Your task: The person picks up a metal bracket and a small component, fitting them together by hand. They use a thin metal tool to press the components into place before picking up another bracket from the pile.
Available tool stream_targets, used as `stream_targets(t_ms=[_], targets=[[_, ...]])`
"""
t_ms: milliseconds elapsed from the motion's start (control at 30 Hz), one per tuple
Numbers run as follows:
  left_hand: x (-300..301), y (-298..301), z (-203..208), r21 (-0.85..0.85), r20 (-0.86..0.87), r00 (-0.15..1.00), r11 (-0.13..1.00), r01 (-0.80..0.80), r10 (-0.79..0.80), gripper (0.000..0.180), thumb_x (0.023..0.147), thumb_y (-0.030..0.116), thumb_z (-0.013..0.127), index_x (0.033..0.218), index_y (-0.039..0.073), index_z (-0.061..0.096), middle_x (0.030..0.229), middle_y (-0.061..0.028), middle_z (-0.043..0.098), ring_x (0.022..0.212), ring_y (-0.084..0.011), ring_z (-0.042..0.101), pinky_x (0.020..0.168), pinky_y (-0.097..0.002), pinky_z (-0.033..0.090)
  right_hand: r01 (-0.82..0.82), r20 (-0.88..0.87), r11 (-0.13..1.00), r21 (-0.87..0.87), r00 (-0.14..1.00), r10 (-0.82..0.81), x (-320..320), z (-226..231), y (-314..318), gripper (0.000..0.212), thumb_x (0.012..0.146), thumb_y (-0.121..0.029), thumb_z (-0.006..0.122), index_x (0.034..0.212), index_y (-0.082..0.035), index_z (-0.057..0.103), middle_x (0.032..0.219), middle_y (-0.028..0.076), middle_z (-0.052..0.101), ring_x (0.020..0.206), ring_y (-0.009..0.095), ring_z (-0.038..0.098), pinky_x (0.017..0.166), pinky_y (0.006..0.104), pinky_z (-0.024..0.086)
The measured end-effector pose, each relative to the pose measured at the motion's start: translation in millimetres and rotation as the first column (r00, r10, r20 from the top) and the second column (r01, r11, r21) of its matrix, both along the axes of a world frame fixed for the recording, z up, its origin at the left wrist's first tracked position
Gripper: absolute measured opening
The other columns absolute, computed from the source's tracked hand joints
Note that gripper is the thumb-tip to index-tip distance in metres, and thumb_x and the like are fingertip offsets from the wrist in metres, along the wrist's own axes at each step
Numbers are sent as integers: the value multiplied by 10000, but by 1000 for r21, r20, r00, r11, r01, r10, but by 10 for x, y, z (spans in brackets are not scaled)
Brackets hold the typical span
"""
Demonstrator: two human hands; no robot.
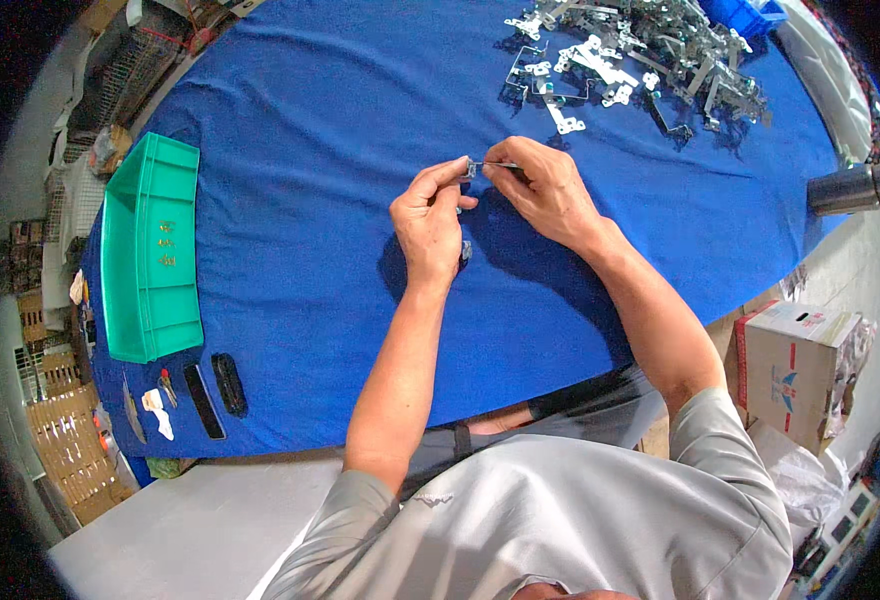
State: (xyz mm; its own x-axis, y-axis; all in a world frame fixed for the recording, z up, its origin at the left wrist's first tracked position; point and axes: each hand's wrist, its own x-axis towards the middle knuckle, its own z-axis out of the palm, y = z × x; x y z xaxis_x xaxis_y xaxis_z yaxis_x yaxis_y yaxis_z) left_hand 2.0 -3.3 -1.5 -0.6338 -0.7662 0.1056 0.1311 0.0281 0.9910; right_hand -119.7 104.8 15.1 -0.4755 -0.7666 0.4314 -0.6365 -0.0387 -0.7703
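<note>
At left stands the bin (150,250). At middle, your left hand (428,222) pinches the metal part (470,171) above the cloth (310,200). Your right hand (543,185) pinches a thin piece (505,165); a loose grip could drop either one. The pile (660,60) lies far right.

plain blue cloth (300,250); green bin (168,310); silvery held piece (471,171); silvery brackets (592,62); pale grey shirt (580,500).

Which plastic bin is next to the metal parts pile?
The blue bin, top right, beside the metal parts pile. The green bin is far left.
</note>
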Motion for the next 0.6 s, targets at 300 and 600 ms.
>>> stream_targets(t_ms=[300,600], targets=[[-1,2,-1,-58,-11,1000,998,10,-11,273,882,-87,518,1054,-22,719,1041,-127,695,884,-165,668,648,-263,591,25,-36,999,22,999,-25,-11,-45,2,106,892,-96,657,943,-7,629,751,123,593,593,197,545,544,331,439],[4,14,22,-61,5,1000,998,28,-27,308,894,-95,485,1049,9,731,1073,-135,686,916,-170,667,671,-264,595,63,-4,997,36,998,-63,27,-69,-19,123,888,-162,646,914,-44,621,782,153,627,688,345,629,594,422,492]])
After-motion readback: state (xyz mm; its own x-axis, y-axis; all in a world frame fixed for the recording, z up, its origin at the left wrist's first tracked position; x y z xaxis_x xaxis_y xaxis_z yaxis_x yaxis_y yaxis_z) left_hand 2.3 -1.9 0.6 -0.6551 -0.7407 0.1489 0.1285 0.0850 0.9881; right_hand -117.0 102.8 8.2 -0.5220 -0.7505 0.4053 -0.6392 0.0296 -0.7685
